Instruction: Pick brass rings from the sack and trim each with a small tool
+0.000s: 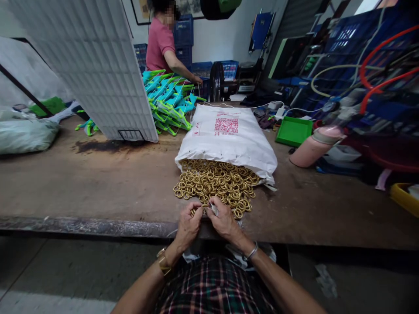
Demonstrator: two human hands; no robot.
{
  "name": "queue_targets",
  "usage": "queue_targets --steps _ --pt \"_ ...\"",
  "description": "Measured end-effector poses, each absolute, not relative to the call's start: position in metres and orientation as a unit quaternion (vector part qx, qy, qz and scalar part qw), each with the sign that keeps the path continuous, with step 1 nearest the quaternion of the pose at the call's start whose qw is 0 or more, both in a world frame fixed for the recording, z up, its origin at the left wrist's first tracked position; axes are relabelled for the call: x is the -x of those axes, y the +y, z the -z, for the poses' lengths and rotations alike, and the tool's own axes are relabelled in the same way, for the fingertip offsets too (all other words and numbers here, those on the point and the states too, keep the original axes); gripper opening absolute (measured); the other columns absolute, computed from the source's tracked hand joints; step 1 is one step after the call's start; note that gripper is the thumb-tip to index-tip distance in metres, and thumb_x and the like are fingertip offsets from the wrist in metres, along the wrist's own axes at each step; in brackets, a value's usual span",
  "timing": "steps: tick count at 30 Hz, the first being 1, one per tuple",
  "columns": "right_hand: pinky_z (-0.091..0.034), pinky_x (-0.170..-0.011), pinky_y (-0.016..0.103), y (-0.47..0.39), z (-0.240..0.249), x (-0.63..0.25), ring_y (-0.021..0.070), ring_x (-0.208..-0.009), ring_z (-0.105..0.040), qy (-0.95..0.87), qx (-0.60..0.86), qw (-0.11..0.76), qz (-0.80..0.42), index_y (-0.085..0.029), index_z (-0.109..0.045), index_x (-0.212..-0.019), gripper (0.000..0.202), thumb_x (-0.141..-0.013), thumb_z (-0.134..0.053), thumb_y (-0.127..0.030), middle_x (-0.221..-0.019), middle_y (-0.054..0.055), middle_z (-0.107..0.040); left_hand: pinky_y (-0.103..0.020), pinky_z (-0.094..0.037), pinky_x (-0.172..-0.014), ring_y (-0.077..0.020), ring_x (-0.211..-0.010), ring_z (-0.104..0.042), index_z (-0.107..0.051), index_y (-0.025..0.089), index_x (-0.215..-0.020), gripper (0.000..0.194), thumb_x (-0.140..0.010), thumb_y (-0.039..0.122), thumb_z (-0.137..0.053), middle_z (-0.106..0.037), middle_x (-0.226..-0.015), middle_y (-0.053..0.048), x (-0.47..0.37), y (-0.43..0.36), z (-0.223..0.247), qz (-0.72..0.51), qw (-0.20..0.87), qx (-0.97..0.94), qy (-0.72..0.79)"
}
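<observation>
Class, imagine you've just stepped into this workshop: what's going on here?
Someone seated or standing at a table is handling gold-coloured rings. The left hand pinches a ring; the right hand meets it, with a pale item at its fingers, too small to identify. A pile of rings spills from the open mouth of a white sack. Beyond, another person stands near turquoise-and-green pieces.

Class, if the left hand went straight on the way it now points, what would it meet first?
Probably the near edge of the pile of gold rings, just beyond the left hand, though depth is hard to judge here.
</observation>
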State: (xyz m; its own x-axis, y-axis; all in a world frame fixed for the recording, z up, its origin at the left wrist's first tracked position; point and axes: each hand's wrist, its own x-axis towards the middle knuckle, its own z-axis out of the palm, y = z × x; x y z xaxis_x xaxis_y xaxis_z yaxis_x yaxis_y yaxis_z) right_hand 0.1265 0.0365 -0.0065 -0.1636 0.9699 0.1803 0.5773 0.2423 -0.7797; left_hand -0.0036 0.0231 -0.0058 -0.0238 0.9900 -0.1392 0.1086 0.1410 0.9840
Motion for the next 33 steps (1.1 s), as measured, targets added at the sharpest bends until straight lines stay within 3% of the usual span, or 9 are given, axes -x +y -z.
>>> queue_targets --steps 6,12,17,22,26,30,33 --pt "-0.037 -0.06 0.022 0.037 0.006 -0.125 0.0118 -0.062 -0.049 -0.679 0.545 0.354 -0.342 -0.019 -0.052 -0.083 0.015 -0.079 -0.044 -0.032 -0.07 -0.001 -0.054 -0.021 -0.039 -0.06 -0.011 -0.062 -0.05 -0.059 0.016 -0.073 0.017 -0.076 0.029 -0.049 -0.056 -0.065 0.001 0.007 0.025 0.011 -0.464 0.419 -0.555 0.549" --pt "-0.035 -0.056 0.021 0.038 0.015 -0.126 0.0107 -0.058 -0.046 -0.65 0.544 0.354 -0.396 -0.018 -0.056 -0.08 0.023 -0.08 -0.042 -0.036 -0.065 -0.002 -0.054 -0.019 -0.036 -0.053 -0.0086 -0.05 -0.043 -0.054 0.017 -0.069 0.014 -0.076 0.028 -0.048 -0.047 -0.053 0.006 0.011 0.024 0.017 -0.465 0.434 -0.519 0.57" --pt "-0.034 -0.055 0.021 0.035 0.012 -0.122 0.0103 -0.056 -0.044 -0.64 0.539 0.353 -0.419 -0.017 -0.057 -0.083 0.023 -0.079 -0.044 -0.035 -0.062 -0.003 -0.051 -0.02 -0.035 -0.055 -0.0092 -0.055 -0.044 -0.055 0.016 -0.069 0.014 -0.076 0.026 -0.048 -0.049 -0.057 0.004 0.011 0.022 0.015 -0.463 0.419 -0.531 0.573" --pt "-0.034 -0.052 0.021 0.035 0.01 -0.118 0.0092 -0.05 -0.04 -0.61 0.526 0.373 -0.46 -0.019 -0.049 -0.067 0.026 -0.08 -0.041 -0.04 -0.052 -0.006 -0.043 -0.02 -0.036 -0.057 -0.0097 -0.058 -0.046 -0.054 0.016 -0.069 0.015 -0.078 0.027 -0.046 -0.052 -0.061 0.003 0.01 0.019 0.012 -0.453 0.413 -0.568 0.55" --pt "-0.032 -0.051 0.021 0.036 0.016 -0.117 0.0085 -0.049 -0.037 -0.598 0.531 0.376 -0.468 -0.02 -0.042 -0.061 0.027 -0.079 -0.042 -0.04 -0.052 -0.006 -0.04 -0.019 -0.035 -0.052 -0.0083 -0.052 -0.044 -0.054 0.017 -0.071 0.016 -0.078 0.03 -0.047 -0.051 -0.058 0.003 0.009 0.015 0.009 -0.442 0.448 -0.558 0.54" --pt "-0.031 -0.051 0.021 0.037 0.017 -0.118 0.0085 -0.051 -0.037 -0.599 0.546 0.379 -0.447 -0.019 -0.042 -0.061 0.024 -0.077 -0.043 -0.037 -0.054 -0.006 -0.04 -0.017 -0.031 -0.039 -0.0058 -0.039 -0.037 -0.049 0.018 -0.071 0.02 -0.077 0.037 -0.049 -0.044 -0.05 0.007 0.009 0.013 0.004 -0.408 0.558 -0.486 0.534" --pt "-0.031 -0.053 0.021 0.036 0.013 -0.118 0.0088 -0.054 -0.038 -0.613 0.556 0.369 -0.424 -0.019 -0.045 -0.063 0.02 -0.076 -0.044 -0.034 -0.055 -0.006 -0.041 -0.016 -0.029 -0.035 -0.0045 -0.037 -0.037 -0.047 0.018 -0.075 0.023 -0.075 0.041 -0.051 -0.048 -0.055 0.006 0.011 0.013 0.003 -0.396 0.631 -0.435 0.506"
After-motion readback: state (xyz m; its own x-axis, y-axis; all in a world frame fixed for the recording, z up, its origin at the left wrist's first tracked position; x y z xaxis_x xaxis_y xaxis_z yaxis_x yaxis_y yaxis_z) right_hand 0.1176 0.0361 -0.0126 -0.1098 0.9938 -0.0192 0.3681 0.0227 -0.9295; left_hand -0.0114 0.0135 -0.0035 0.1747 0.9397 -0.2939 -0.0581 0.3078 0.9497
